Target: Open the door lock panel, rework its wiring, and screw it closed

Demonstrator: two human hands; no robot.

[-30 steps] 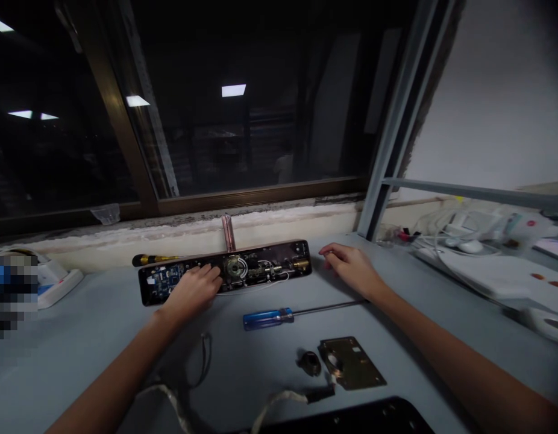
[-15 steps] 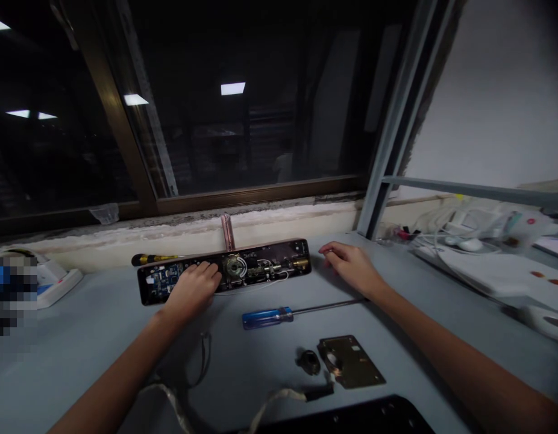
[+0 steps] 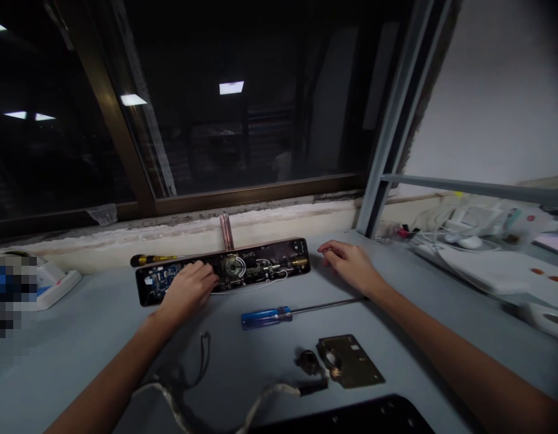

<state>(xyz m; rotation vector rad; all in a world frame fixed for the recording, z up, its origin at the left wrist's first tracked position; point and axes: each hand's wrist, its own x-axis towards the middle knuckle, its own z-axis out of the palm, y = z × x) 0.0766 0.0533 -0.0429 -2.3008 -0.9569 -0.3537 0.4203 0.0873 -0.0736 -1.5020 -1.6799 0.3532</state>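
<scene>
A long opened door-lock body [image 3: 261,266] lies across the grey table [image 3: 80,337], its circuit board and brass parts showing. My left hand [image 3: 188,288] rests on its left half, fingers curled down onto the inner parts; what they pinch, if anything, is hidden. My right hand [image 3: 349,265] lies on the table just right of the lock's end, fingers loosely bent and holding nothing. A blue-handled screwdriver [image 3: 270,316] lies in front of the lock, between my arms.
A black-and-yellow screwdriver [image 3: 150,260] lies behind the lock by the window sill. A brass plate [image 3: 351,361], a small black part [image 3: 310,361] and a cable [image 3: 270,398] are nearer me. A black panel [image 3: 351,419] sits at the front edge. White devices and wires [image 3: 478,253] crowd the right.
My left hand has slid slightly left along the lock body. The right hand has hardly moved.
</scene>
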